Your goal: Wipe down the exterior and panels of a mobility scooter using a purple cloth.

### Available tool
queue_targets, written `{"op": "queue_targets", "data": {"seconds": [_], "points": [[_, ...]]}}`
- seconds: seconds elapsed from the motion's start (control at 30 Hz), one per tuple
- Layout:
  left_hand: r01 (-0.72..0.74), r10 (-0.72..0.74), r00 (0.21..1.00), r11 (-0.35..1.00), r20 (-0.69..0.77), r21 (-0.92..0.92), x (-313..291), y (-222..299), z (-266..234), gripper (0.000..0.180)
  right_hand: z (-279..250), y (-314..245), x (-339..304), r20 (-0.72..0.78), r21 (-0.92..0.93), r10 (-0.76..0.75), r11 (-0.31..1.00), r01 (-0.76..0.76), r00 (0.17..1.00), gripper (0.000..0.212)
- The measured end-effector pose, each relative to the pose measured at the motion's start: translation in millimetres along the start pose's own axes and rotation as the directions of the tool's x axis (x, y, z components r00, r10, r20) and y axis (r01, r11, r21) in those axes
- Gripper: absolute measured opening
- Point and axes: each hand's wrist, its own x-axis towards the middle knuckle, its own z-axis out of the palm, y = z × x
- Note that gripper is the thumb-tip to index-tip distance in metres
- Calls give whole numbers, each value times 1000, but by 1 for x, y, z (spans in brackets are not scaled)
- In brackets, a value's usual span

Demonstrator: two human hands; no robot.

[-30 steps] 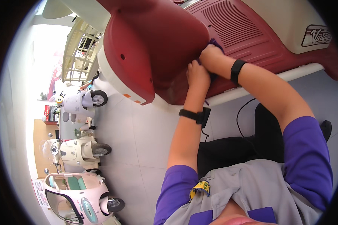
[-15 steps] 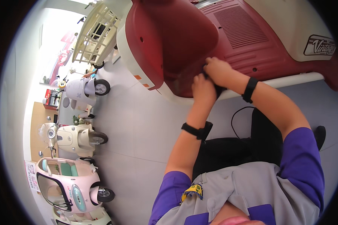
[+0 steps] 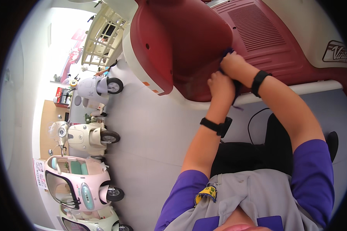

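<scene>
Both my hands are close together over the dark red footboard (image 3: 273,63) of a red and cream scooter, near its outer edge. My right hand (image 3: 235,66) grips a dark navy cloth (image 3: 238,89), pressing it where the footboard meets the red front shield (image 3: 196,34). My left hand (image 3: 222,86) sits just nearer to me, fingers curled against the same cloth. Part of the cloth sticks out beyond the right fingers, and a loose end hangs below over the cream side rim (image 3: 289,87). My fingertips are partly hidden behind the hands.
Several parked vehicles line the left: a cream scooter (image 3: 86,136), a lilac scooter (image 3: 93,88) and a pink cabin vehicle (image 3: 83,184). A cream slatted rack (image 3: 100,36) stands farther off. Grey tiled floor (image 3: 154,131) lies between. A thin black cable (image 3: 250,125) curves by my knees.
Both hands have slid a little forward across the footboard with the cloth, and more of its hanging end shows. The whole view has shifted slightly.
</scene>
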Motion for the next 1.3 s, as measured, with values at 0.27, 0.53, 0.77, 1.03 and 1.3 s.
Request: {"op": "queue_targets", "data": {"seconds": [0.27,0.53,0.77,1.03,1.3], "points": [[203,-210,974,975,87,88,-65,-74,-2,15,-19,-88,24,15,336,-294,902,272,956,18],[29,-31,995,999,-99,-22,-94,-40,-14,22,-18,-82,-18,-22,343,-271,902,262,962,21],[241,-248,964,967,99,78,-51,-63,3,17,-13,-94,44,122,310,-136,946,92,983,23],[251,-271,945,960,183,127,-42,-65,-2,15,18,-98,79,35,305,-230,929,209,972,23],[382,-357,896,923,263,-47,-61,-60,-15,21,10,-105,69,-37,288,-299,910,297,953,26]]}}
